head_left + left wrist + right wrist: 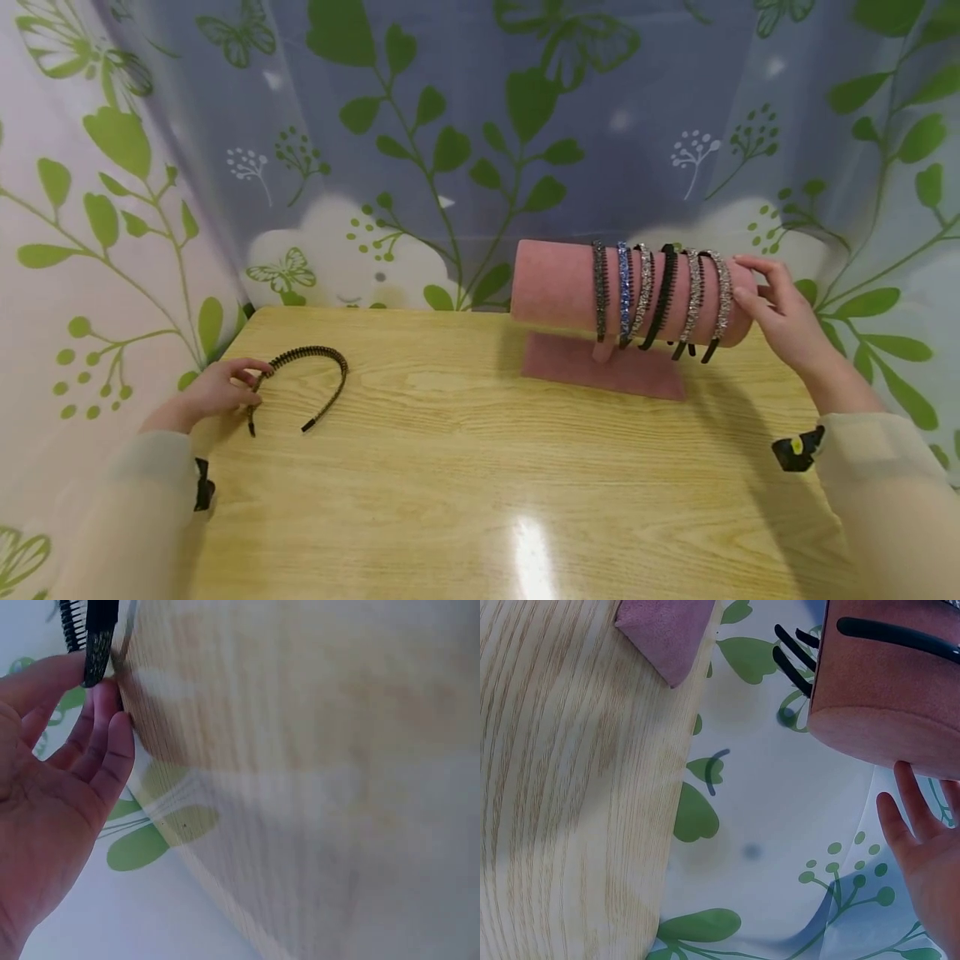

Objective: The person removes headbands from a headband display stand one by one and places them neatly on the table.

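Observation:
At the left of the table, my left hand (pixel 217 389) pinches one arm of a dark toothed headband (pixel 324 351). In the left wrist view the thumb and fingertips (pixel 120 724) meet near the headband's dark tip (pixel 97 656). A pink padded display roll (pixel 555 282) on a flat pink base (pixel 600 375) carries several headbands, among them a blue glittery one (pixel 625 287), a plain black one (pixel 662 296) and a silvery one (pixel 723 292). My right hand (pixel 787 312) touches the roll's right end with extended fingertips (pixel 905 776).
The light wood table (pixel 420 483) has its back edge right by a leaf-printed curtain (pixel 465 167). More of that curtain hangs along the left and right sides. Black straps (pixel 798 448) show at both sleeves.

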Demonstrator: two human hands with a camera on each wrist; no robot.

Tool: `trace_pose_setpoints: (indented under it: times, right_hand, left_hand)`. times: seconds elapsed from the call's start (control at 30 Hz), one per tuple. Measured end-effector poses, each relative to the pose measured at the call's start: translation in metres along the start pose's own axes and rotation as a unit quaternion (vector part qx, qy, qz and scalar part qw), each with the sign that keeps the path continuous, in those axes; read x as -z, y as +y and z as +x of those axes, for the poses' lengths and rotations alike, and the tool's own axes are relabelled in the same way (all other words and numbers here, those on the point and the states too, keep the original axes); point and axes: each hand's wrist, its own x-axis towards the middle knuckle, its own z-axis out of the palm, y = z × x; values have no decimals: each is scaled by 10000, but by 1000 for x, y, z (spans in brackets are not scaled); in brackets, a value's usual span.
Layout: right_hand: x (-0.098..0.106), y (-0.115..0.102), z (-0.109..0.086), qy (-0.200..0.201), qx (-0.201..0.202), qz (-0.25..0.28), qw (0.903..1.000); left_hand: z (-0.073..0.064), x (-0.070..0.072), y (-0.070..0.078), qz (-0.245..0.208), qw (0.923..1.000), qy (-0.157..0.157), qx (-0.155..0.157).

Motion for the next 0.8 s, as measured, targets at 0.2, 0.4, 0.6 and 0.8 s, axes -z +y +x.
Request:
trace_pose_setpoints:
  times: [0.2,0.4,0.6,0.8]
  right_hand:
    - [0,1,0,0,-39,3,10000]
    - [-1,-1,1,-46,-110,-25,9999]
    - [0,-2,2,-81,-157,-11,9998]
    - [0,0,1,-42,-114,25,9999]
  left_hand:
    - [15,4,-4,162,9993,260,226]
    - [18,5,-8,188,9983,377,392]
    - [16,9,-7,174,9984,506,180]
    - [21,14,6,433,9956,691,-463]
